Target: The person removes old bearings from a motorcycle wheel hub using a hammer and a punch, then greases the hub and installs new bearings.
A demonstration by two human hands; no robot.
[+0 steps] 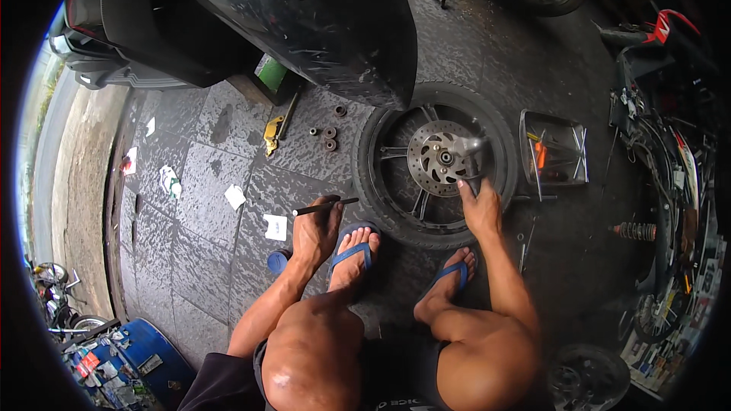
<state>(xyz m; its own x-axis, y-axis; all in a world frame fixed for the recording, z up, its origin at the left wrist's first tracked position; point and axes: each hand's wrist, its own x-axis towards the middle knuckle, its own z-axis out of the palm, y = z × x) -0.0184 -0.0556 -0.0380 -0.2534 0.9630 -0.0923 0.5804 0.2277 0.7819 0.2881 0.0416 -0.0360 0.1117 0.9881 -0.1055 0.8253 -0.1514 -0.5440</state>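
Observation:
A motorcycle wheel (pixel 365 175) with a black tyre lies flat on the floor before my feet. Its brake disc (pixel 422 171) faces up around the hub (pixel 446 158). My right hand (pixel 482 211) is closed round the handle of a hammer (pixel 470 151), whose slightly blurred head hangs over the right side of the disc. To the left of the tyre, my left hand (pixel 316 236) grips a thin dark rod (pixel 312 208) with a pale end. The rod's other end points right, toward the tyre's edge.
Right of the wheel sits a tool tray (pixel 560 175) with an orange-handled tool. Left of it lie a gold brake caliper (pixel 272 135), small round parts (pixel 330 139), paper scraps (pixel 234 196) and a blue lid (pixel 278 262). A black motorcycle body (pixel 304 23) overhangs the far side.

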